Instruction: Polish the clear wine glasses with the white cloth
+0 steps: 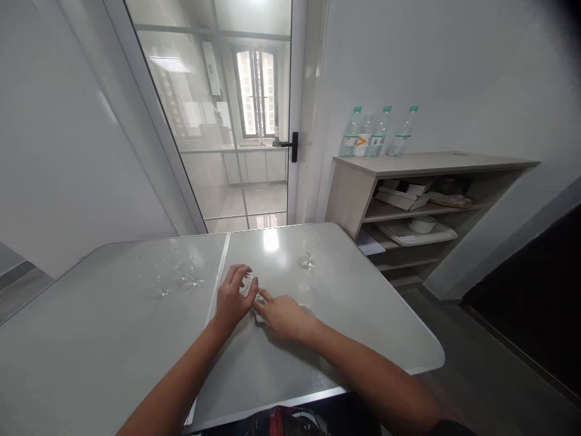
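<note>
Over the middle of the table, my left hand (pixel 233 297) curls its fingers and thumb around a clear stemmed glass (pixel 246 282). Its rim shows between the fingertips, and the glass looks tilted. My right hand (pixel 282 315) meets it from the right, thumb and index finger closed at the glass's lower part. Something white (pixel 307 309), perhaps a cloth, pokes out from behind the right hand; most of it is hidden. Another clear stemmed glass (pixel 309 263) stands upright beyond my right hand. Several more clear glasses (pixel 191 280) stand together on the left.
The pale table (pixel 363 309) has a white seam running across it. Behind it is a glass door (pixel 263 163) with a black handle (pixel 295 147). At right stands an open shelf unit (pixel 408 163) with plastic bottles (pixel 378 133) on top and boxes (pixel 403 195) inside.
</note>
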The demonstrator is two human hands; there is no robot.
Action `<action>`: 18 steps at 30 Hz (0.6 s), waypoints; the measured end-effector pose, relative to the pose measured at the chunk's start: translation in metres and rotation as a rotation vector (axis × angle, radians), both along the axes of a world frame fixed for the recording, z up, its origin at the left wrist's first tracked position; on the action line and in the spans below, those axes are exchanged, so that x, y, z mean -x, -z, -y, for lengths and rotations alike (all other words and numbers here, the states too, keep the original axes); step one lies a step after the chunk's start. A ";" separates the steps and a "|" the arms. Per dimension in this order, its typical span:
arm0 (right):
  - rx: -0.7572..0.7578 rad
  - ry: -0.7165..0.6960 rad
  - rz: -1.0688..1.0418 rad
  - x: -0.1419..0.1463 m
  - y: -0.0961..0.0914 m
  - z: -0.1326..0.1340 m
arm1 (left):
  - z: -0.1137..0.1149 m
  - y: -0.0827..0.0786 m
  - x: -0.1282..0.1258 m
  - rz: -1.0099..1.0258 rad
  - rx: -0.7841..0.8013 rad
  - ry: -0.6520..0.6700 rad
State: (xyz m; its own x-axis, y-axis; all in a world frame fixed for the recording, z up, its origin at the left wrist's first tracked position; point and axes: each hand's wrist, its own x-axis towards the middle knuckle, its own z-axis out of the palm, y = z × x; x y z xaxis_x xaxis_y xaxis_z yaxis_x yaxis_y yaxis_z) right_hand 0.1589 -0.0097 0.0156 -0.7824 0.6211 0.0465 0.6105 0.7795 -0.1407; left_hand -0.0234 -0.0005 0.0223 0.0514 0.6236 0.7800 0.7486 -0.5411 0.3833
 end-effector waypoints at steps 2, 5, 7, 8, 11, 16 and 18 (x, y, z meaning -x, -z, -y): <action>-0.024 0.018 0.007 0.002 0.000 0.001 | 0.000 0.002 -0.002 0.013 -0.003 0.034; -0.032 0.086 0.038 0.003 -0.002 0.002 | -0.002 0.005 -0.005 0.036 0.016 0.098; -0.022 0.132 0.077 0.001 -0.003 0.002 | -0.004 0.006 -0.007 0.045 0.038 0.152; -0.017 0.152 0.096 0.000 -0.004 0.001 | -0.005 0.006 -0.007 0.050 0.054 0.178; -0.011 0.206 0.106 -0.002 -0.005 -0.001 | -0.006 0.006 -0.009 0.074 0.094 0.244; 0.035 0.220 0.084 -0.003 -0.007 -0.004 | -0.004 0.007 -0.011 0.098 0.099 0.274; 0.049 0.214 0.092 -0.004 -0.009 -0.003 | -0.003 0.007 -0.011 0.080 0.080 0.256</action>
